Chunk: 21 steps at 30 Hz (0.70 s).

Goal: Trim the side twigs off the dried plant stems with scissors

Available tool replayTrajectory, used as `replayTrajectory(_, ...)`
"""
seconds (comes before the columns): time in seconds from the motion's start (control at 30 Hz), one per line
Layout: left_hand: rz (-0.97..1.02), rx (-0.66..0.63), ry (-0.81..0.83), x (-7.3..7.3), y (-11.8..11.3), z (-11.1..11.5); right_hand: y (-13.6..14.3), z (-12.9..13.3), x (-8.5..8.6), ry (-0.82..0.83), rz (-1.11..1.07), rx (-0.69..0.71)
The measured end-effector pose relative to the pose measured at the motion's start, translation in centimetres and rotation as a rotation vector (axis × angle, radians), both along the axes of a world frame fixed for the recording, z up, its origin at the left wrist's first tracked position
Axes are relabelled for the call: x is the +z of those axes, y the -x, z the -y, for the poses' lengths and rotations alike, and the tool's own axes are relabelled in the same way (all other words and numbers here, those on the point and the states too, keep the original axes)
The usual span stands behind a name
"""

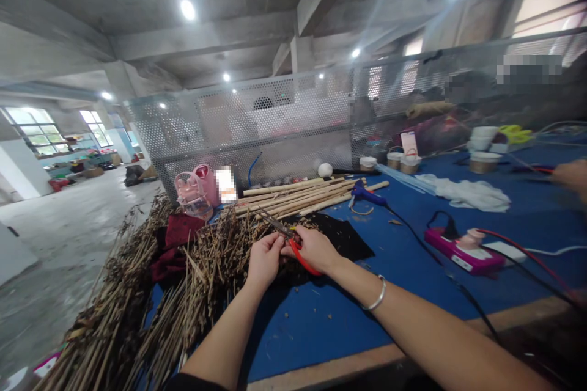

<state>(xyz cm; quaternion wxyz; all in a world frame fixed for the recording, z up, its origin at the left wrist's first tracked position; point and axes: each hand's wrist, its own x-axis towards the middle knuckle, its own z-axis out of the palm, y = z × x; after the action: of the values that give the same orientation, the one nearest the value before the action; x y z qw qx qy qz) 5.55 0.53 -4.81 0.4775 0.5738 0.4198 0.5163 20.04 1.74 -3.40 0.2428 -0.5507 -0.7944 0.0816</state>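
Red-handled scissors [302, 258] are in my right hand [316, 248], their blades pointing up and to the left. Close beside it, my left hand [265, 259] is closed, thumb against fingers; whatever it pinches is too small to make out. Both hands are over a black cloth [346, 237] on the blue table [321, 324]. Dried brown stalks [215, 263] lie in a large heap to the left of my hands. Behind them rests a row of pale wooden sticks [293, 194].
A blue glue gun [369, 197] trails its cable rightward, near a magenta power strip [463, 250]. White gloves [468, 192], small tubs [485, 162] and a pink bottle [208, 186] stand or lie farther back. A perforated metal screen [275, 128] borders the table. Another person's hand [571, 178] shows at right.
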Motion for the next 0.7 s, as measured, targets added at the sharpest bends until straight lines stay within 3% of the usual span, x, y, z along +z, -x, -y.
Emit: replayTrajectory(0.7, -0.141, 0.227, -0.036, 0.01, 0.04, 0.03, 0.48, 0.16, -0.02, -0.136, 0.069, -0.021)
